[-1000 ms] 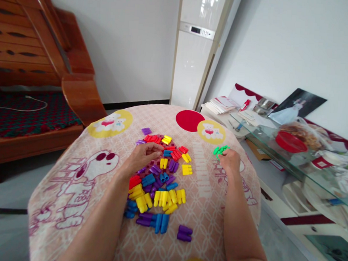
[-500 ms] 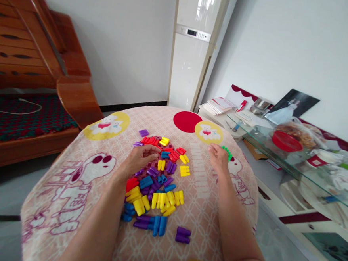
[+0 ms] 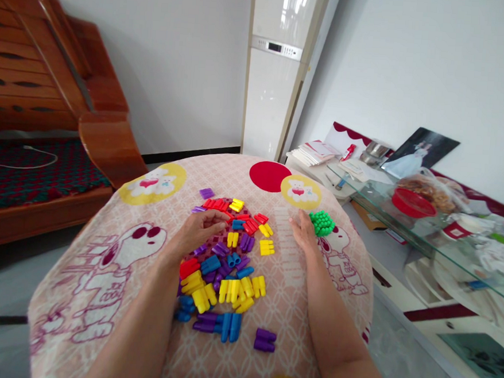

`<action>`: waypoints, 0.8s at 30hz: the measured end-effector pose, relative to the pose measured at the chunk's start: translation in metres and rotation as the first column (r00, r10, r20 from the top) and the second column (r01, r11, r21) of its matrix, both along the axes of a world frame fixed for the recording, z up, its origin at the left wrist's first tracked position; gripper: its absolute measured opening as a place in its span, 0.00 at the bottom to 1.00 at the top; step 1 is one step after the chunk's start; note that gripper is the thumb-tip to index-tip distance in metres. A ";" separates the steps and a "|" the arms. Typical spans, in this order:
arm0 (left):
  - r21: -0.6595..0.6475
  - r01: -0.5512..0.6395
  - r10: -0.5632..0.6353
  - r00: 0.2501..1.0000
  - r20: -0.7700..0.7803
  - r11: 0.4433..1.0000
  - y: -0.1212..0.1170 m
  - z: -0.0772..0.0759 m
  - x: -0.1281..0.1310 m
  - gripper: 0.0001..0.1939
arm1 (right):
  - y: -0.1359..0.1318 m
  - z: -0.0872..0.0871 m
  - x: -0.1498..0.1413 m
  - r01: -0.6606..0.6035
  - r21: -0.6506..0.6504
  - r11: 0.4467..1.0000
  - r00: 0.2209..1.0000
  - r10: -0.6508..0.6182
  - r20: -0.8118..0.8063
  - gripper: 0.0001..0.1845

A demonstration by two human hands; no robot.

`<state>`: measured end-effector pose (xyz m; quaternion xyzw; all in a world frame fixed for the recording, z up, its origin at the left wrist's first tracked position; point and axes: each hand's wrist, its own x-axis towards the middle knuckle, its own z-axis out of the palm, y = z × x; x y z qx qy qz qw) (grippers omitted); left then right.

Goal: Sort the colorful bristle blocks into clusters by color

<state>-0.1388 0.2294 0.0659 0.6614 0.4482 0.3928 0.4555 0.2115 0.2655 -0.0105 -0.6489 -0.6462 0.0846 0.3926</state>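
Observation:
A pile of small plastic blocks (image 3: pixel 229 268) in red, yellow, blue and purple lies on a pink cartoon-print cloth (image 3: pixel 113 260) over a round table. My left hand (image 3: pixel 199 231) rests on the far part of the pile, fingers curled loosely over the red and purple pieces. My right hand (image 3: pixel 301 231) lies flat and empty on the cloth, fingers stretched out. Just to its right sits a cluster of green blocks (image 3: pixel 321 222), apart from the rest. A pair of purple blocks (image 3: pixel 266 339) lies alone near me.
A wooden sofa (image 3: pixel 45 117) with a dark cushion stands at the left. A tall white air conditioner (image 3: pixel 275 70) is behind the table. At the right, a low glass-topped cabinet (image 3: pixel 426 224) holds papers, a red bowl and a photograph.
My right hand let go of the green blocks and moved left, opening flat on the cloth. The green cluster now lies by itself. My left hand stayed on the pile.

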 end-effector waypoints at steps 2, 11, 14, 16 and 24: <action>0.003 -0.018 0.018 1.000 0.000 1.000 0.000 -0.001 -0.003 0.23 | -0.003 0.002 0.000 -0.010 0.016 1.000 1.000 0.010 -0.003 0.32; -0.020 -0.209 0.210 0.975 0.076 0.978 0.002 -0.002 -0.034 0.23 | -0.014 0.014 0.002 -0.061 -0.021 0.998 0.998 0.061 -0.006 0.33; -0.012 -0.345 0.345 0.933 0.104 0.938 0.005 -0.009 -0.048 0.21 | -0.016 0.016 -0.013 -0.146 -0.012 0.989 0.989 0.146 -0.032 0.33; -0.011 -0.441 0.439 0.890 0.122 0.897 0.007 -0.015 -0.056 0.20 | -0.019 0.015 -0.031 -0.209 -0.025 0.978 0.976 0.207 -0.065 0.34; -0.049 -0.620 0.622 0.782 0.042 0.783 0.013 -0.038 -0.064 0.20 | -0.041 0.013 -0.107 -0.565 -0.064 0.823 0.821 0.552 -0.148 0.34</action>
